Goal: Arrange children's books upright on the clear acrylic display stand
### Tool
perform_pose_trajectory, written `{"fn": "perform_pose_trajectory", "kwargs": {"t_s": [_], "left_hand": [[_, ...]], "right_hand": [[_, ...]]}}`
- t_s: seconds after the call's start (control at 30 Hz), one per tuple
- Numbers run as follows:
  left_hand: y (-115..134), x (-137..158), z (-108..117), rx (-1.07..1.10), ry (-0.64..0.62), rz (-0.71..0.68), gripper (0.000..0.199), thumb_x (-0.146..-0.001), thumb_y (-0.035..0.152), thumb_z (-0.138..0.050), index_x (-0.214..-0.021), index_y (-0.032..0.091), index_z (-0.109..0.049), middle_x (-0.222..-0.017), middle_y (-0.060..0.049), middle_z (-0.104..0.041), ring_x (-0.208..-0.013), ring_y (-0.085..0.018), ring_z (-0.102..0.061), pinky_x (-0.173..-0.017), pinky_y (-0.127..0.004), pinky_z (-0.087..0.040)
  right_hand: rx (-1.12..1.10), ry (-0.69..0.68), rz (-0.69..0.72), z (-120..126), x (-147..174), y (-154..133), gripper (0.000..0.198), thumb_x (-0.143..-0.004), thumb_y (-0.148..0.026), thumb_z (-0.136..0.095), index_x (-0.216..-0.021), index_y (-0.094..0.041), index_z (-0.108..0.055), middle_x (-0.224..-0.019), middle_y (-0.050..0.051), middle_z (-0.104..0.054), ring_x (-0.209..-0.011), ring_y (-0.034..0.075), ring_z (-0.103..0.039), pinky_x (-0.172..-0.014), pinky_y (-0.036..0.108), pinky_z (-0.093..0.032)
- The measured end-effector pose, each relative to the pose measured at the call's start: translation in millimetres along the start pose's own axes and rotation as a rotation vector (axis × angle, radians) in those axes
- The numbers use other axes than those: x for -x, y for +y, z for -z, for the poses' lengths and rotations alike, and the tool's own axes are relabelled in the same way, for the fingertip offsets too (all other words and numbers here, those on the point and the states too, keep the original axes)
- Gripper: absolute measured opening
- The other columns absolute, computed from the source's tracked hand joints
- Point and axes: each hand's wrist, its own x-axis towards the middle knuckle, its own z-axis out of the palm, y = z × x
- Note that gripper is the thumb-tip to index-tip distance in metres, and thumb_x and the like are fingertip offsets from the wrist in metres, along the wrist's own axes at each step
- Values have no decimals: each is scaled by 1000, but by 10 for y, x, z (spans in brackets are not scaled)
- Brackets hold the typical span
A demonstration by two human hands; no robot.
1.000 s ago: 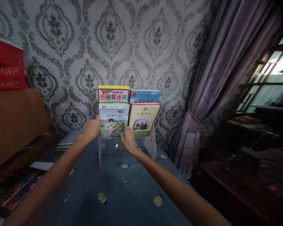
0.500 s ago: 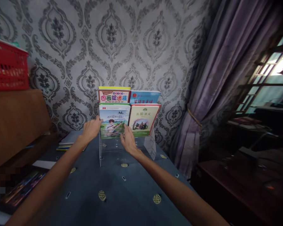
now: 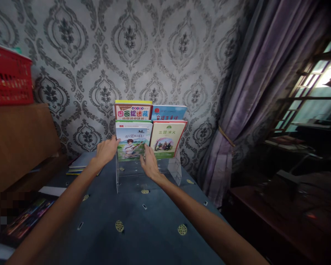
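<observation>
Between my two hands is a book [image 3: 131, 143] whose cover shows a seated figure with a guitar. My left hand [image 3: 107, 150] grips its left edge, and my right hand [image 3: 149, 162] is closed on its lower right edge. The book leans upright in the front row of a clear acrylic stand [image 3: 175, 168]. Right beside it stands a pale green book [image 3: 165, 140] with a red edge. Behind, in the upper row, are a picture-puzzle book [image 3: 134, 111] with a yellow top and a blue book [image 3: 169, 111], their lower parts hidden.
A stack of books [image 3: 81, 163] lies at the back left of the dark blue patterned tablecloth [image 3: 146, 235]. At the left, a red plastic basket [image 3: 9, 75] sits on a cardboard box [image 3: 22, 140]. A purple curtain [image 3: 237, 99] hangs at the right.
Both hands stay on the same book, which has hardly moved in the stand. The whole view has shifted very slightly.
</observation>
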Motion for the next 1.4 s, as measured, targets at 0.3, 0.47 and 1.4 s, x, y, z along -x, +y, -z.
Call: {"fn": "perform_pose_trajectory", "kwargs": {"t_s": [0.3, 0.47, 1.4], "left_hand": [[30, 36, -10, 16, 11, 38, 47, -105, 45, -26, -126, 14, -54, -107, -19, -76, -103, -35, -73, -82, -39, -53], [-43, 341, -296, 109, 32, 132, 47, -106, 43, -30, -139, 15, -45, -110, -17, -75, -103, -33, -72, -85, -38, -52], [-1449, 2365, -1029, -278, -388, 446, 69, -98, 44, -37, -156, 6, -33, -163, -25, -32, -150, -43, -30, -112, -66, -35]], "right_hand": [[-36, 23, 31, 66, 87, -15, 59, -92, -17, -42, -151, -12, -40, -144, 21, -52, -136, 30, -49, -116, 52, -42], [-163, -50, 83, 30, 530, -100, 53, -97, -19, -39, -149, -16, -46, -145, 19, -53, -137, 26, -50, -114, 48, -45], [-397, -501, -50, -421, 1852, -71, 31, -97, -24, -46, -112, -21, -73, -121, 13, -69, -111, 26, -67, -97, 44, -55]]}}
